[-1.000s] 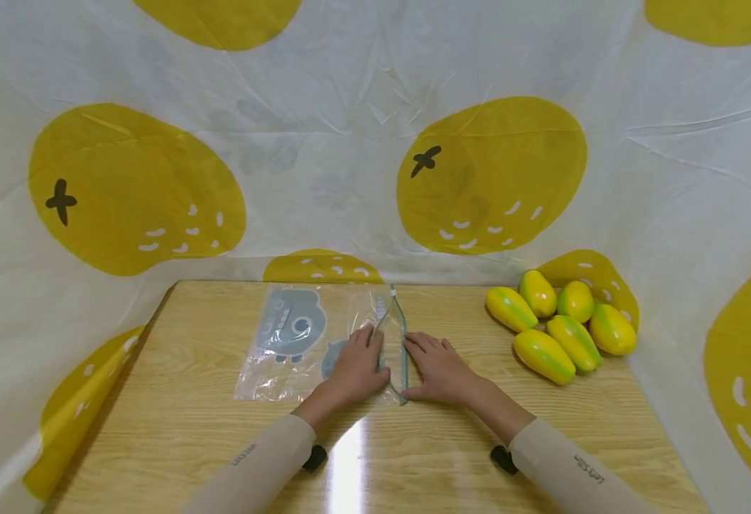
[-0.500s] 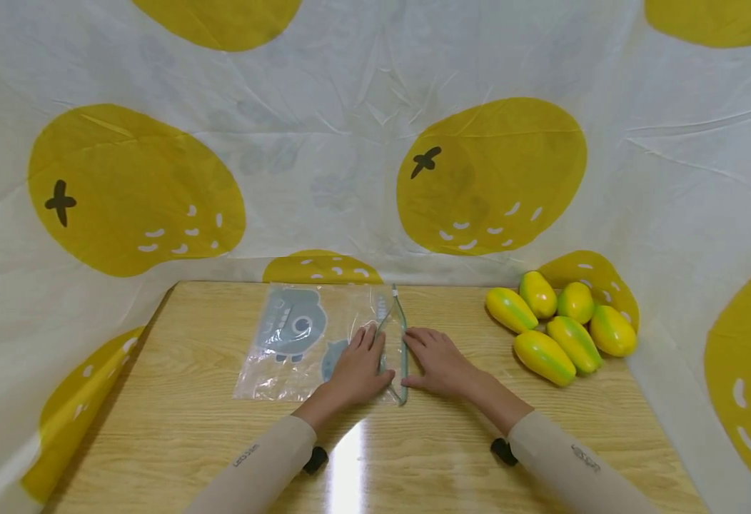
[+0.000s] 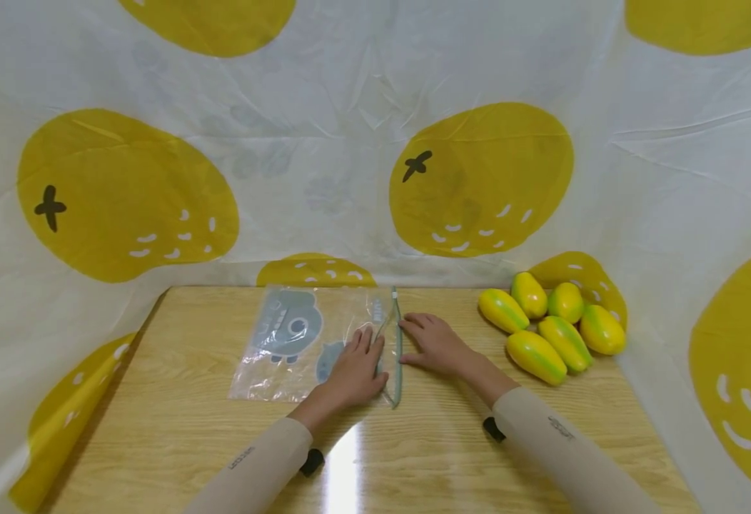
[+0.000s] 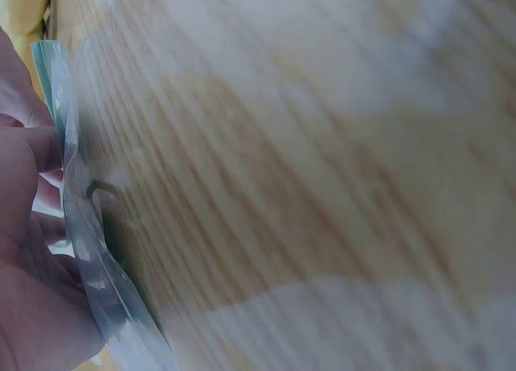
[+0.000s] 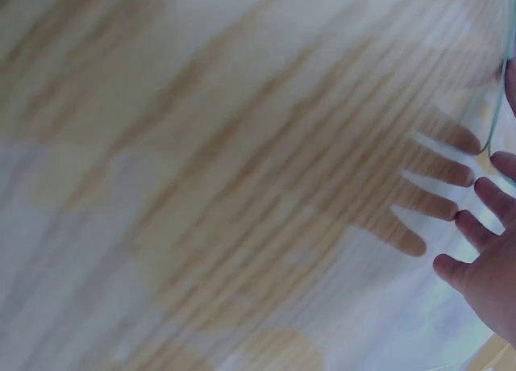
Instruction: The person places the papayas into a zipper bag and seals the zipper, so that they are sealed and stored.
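The left hand [image 3: 354, 371] is lying flat on the clear zip bag [image 3: 298, 343], fingers straight and close together, pressing the plastic down just beside the bag's green zip strip [image 3: 397, 357]. In the left wrist view the fingers [image 4: 32, 149] are touching the bag's edge [image 4: 72, 218], though that frame is blurred. The right hand [image 3: 436, 344] is resting on the wooden table [image 3: 170, 428] on the other side of the strip, fingers spread and straight, its fingertips touching or lying just beside the strip's far end; whether they are actually on it cannot be told. It is holding nothing. In the right wrist view the spread fingers [image 5: 484, 226] are casting a shadow on the wood.

The bag is lying flat near the middle of the table's far edge, a grey-blue cartoon print showing through it, its zip strip running from the far edge toward the near edge along the bag's right side.

Five yellow-green toy fruits [image 3: 552, 325] are sitting in a cluster at the table's far right corner, touching one another and well apart from the bag. A white cloth with big yellow fruit prints [image 3: 478, 178] is hanging behind and around the table. Both forearms are wearing beige sleeves [image 3: 260, 471].
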Tool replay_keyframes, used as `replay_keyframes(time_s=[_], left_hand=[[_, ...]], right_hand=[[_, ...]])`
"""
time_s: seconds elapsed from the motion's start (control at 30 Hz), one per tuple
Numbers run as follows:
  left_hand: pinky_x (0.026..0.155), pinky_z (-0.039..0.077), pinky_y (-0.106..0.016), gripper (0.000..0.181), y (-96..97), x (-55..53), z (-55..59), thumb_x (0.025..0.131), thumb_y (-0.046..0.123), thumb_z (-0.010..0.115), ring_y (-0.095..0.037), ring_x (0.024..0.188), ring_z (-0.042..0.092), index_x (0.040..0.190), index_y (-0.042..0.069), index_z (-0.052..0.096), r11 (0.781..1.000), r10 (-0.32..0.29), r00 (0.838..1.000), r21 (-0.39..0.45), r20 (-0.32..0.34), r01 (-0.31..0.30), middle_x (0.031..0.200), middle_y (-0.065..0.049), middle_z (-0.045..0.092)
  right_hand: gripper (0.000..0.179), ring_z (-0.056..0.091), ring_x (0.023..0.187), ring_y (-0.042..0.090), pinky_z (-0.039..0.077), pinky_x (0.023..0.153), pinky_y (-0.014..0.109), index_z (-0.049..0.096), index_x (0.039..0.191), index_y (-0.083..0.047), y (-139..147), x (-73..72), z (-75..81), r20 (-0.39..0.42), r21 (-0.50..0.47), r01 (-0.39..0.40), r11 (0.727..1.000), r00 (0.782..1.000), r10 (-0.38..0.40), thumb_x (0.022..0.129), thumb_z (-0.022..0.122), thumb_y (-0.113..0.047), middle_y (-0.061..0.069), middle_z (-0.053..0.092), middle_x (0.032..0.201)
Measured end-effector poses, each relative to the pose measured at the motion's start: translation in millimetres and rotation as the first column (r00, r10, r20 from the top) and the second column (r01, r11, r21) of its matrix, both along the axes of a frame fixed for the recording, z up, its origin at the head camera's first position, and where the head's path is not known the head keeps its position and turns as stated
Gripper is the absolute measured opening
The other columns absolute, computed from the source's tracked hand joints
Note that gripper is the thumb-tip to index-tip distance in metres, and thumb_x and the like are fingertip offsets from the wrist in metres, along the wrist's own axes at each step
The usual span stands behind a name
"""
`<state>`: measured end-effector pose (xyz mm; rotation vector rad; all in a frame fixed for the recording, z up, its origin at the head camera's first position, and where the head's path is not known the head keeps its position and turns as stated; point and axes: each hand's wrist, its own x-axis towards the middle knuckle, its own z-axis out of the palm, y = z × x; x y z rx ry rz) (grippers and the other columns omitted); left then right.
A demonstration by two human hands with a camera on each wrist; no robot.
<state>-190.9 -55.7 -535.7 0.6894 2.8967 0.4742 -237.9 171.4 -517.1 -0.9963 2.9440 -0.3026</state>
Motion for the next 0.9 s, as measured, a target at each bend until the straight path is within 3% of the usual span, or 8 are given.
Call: replay_keyframes(time_s=[0.33, 0.53, 0.63, 0.77, 0.9], left_hand=[[0.127, 0.021, -0.055, 0.073, -6.1, 1.9, 2.6, 0.098, 0.031, 0.062, -0.048, 0.156, 0.018, 0.159, 0.0, 0.036, 0.996, -0.07, 0.997, 0.048, -0.012, 0.07, 0.167, -0.025, 0.027], [0.124, 0.025, -0.063, 0.067, 1.3, 4.1, 3.6, 0.101, 0.028, 0.052, -0.043, 0.157, 0.018, 0.159, -0.002, 0.034, 1.0, -0.029, 1.0, 0.009, -0.01, 0.029, 0.168, -0.02, 0.028], [0.123, 0.025, -0.063, 0.068, 7.2, 4.8, 3.5, 0.103, 0.032, 0.05, -0.043, 0.157, 0.019, 0.159, -0.003, 0.033, 1.0, 0.014, 1.0, 0.021, -0.002, -0.014, 0.168, -0.02, 0.028], [0.124, 0.023, -0.064, 0.084, 12.1, 7.4, 2.4, 0.101, 0.047, 0.057, -0.043, 0.158, 0.016, 0.16, -0.004, 0.027, 0.999, 0.046, 0.998, 0.023, 0.033, -0.047, 0.169, -0.023, 0.021], [0.123, 0.021, -0.066, 0.089, 14.2, 10.7, 2.7, 0.097, 0.061, 0.059, -0.043, 0.158, 0.012, 0.162, 0.006, 0.032, 0.999, 0.042, 0.998, -0.011, 0.039, -0.042, 0.169, -0.026, 0.016]], right_hand=[[0.081, 0.046, 0.142, 0.041, 0.039, 0.116, 0.06, 0.051, 0.15, 0.0, -4.1, -9.8, -5.4, 0.021, -0.046, 0.034, 0.998, 0.999, -0.033, 0.092, 0.073, -0.053, 0.021, 0.049, 0.154], [0.081, 0.045, 0.142, 0.043, 0.038, 0.116, 0.061, 0.051, 0.148, 0.003, -6.1, -8.7, -8.4, 0.019, -0.062, 0.034, 0.997, 0.999, -0.033, 0.091, 0.076, -0.05, 0.023, 0.048, 0.153], [0.081, 0.045, 0.141, 0.043, 0.039, 0.116, 0.06, 0.052, 0.148, 0.003, -7.0, -7.5, -7.4, 0.012, -0.055, 0.039, 0.998, 0.999, -0.039, 0.091, 0.076, -0.049, 0.023, 0.048, 0.153], [0.081, 0.045, 0.142, 0.042, 0.039, 0.116, 0.059, 0.051, 0.149, 0.002, -7.2, -6.5, -6.7, 0.012, -0.027, 0.042, 0.999, 0.999, -0.042, 0.092, 0.074, -0.05, 0.022, 0.048, 0.154], [0.082, 0.043, 0.144, 0.041, 0.039, 0.117, 0.059, 0.049, 0.151, 0.002, -7.8, -6.3, -6.5, 0.025, -0.024, 0.047, 0.999, 0.999, -0.047, 0.093, 0.073, -0.05, 0.022, 0.046, 0.156]])
